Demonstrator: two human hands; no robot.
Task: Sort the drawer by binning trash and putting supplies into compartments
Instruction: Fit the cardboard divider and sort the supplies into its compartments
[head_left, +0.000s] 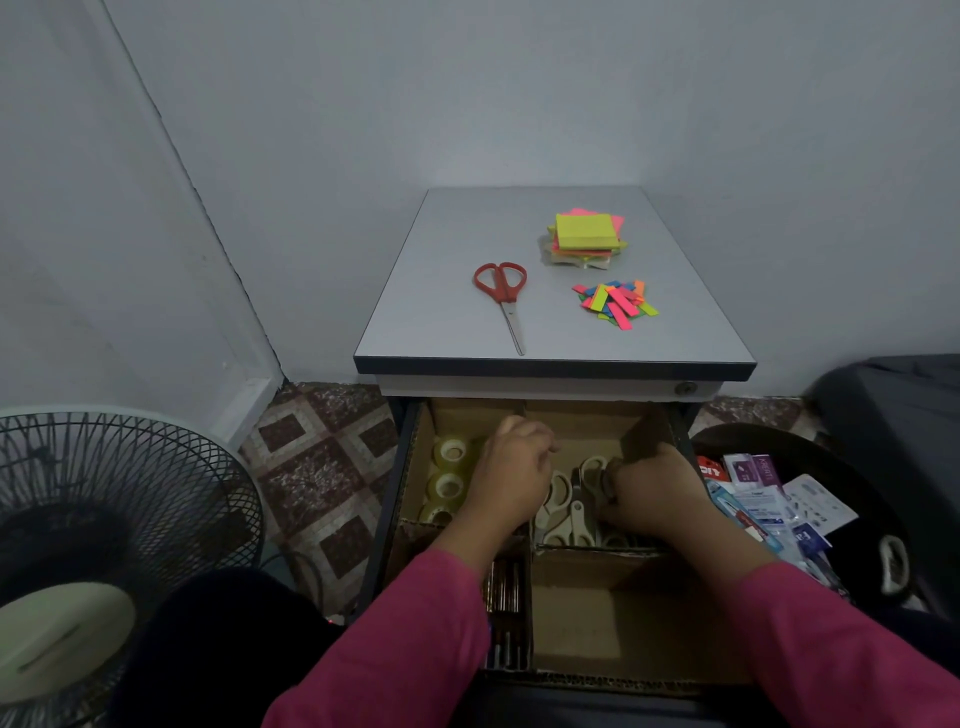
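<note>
Open drawer (410, 467) under the desk (441, 291), split by cardboard dividers. Right hand (657, 491) in back-right compartment, fingers curled round a dark scissor handle among white-handled scissors (558, 499). Left hand (511, 475) over the middle divider, fingers bent, grip unclear. Tape rolls (449, 470) back-left, pens (503, 592) front-left. Desk holds red scissors (501, 291), sticky notes (587, 236), coloured strips (615, 304). Black bin (779, 441) with wrappers (763, 499) right, fan (104, 519) left.
</note>
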